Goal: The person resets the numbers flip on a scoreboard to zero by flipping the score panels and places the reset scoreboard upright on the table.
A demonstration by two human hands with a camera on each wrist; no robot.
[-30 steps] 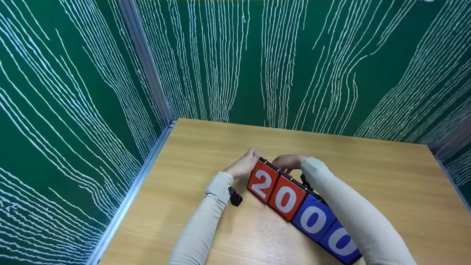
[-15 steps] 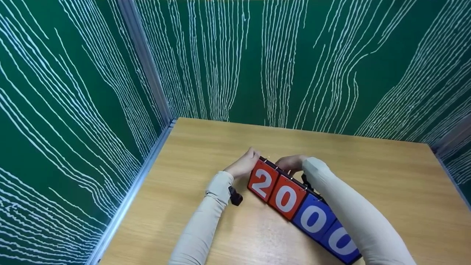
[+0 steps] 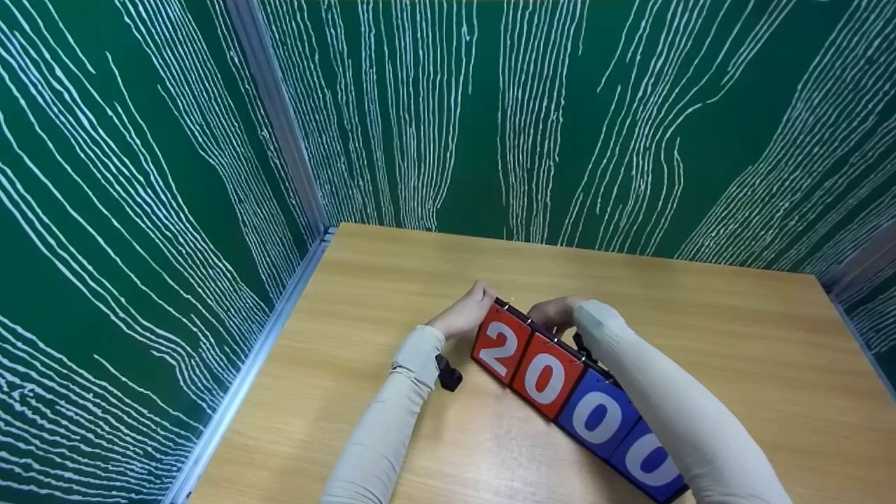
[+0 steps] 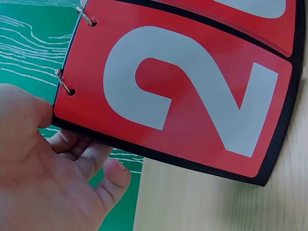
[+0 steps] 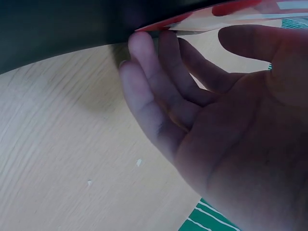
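A flip scoreboard [image 3: 542, 374] reading 2 0 on red cards and 0 0 on blue cards stands tilted on the table, its ringed top edge toward the far side. My left hand [image 3: 464, 315] grips its top left corner; in the left wrist view the thumb meets the edge beside the red "2" card [image 4: 89, 62] and the fingers go behind. My right hand [image 3: 556, 312] is behind the board, partly hidden. From the right wrist, loosely bent fingers [image 5: 144, 55] reach up to the black back [image 5: 62, 29] and a red card [image 5: 236, 12], thumb apart.
A wooden table [image 3: 350, 294] lies under the scoreboard. Green walls [image 3: 476, 175] with white wavy lines rise at the back and sides, with a metal rail [image 3: 280, 329] along the left edge. My right sleeve [image 3: 679, 399] covers part of the last blue card.
My right hand has shifted slightly to the right behind the board. The left hand and the scoreboard stay in place, still reading 2 0 0 0.
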